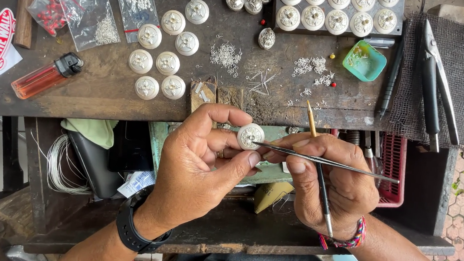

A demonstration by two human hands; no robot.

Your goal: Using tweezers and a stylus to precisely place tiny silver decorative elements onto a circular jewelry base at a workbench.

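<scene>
The left hand (pixel 198 161) is closed around a small round white disc with raised silver filigree on its face (pixel 250 135), pinched between thumb and fingertips just below the front edge of the dark, worn wooden workbench (pixel 107 89). From three o'clock the right hand (pixel 331 181) is clamped on slim steel tweezers (pixel 324 162), whose tips touch the disc's lower right edge; the same hand also grips a thin brush with a pale wooden handle and dark ferrule (pixel 318 171), its handle standing up toward twelve o'clock. What the tweezer tips carry, if anything, is too small to tell. At eleven o'clock from the hands seven similar white-and-silver discs (pixel 163 57) lie loose on the bench, and at one o'clock a dark tray (pixel 339 29) holds two rows of the same discs, with a few silver oval pieces (pixel 249 2) just beside it. Judging by these, many discs already carry their filigree and the one in hand is among those being worked, though finished and unfinished cannot be told apart. Heaps of tiny silver wire rings and curls (pixel 226 54) lie at twelve o'clock, so plenty of loose ornament remains. A small teal dish (pixel 364 61) sits at two o'clock and an orange lighter (pixel 46 75) at ten o'clock.
</scene>
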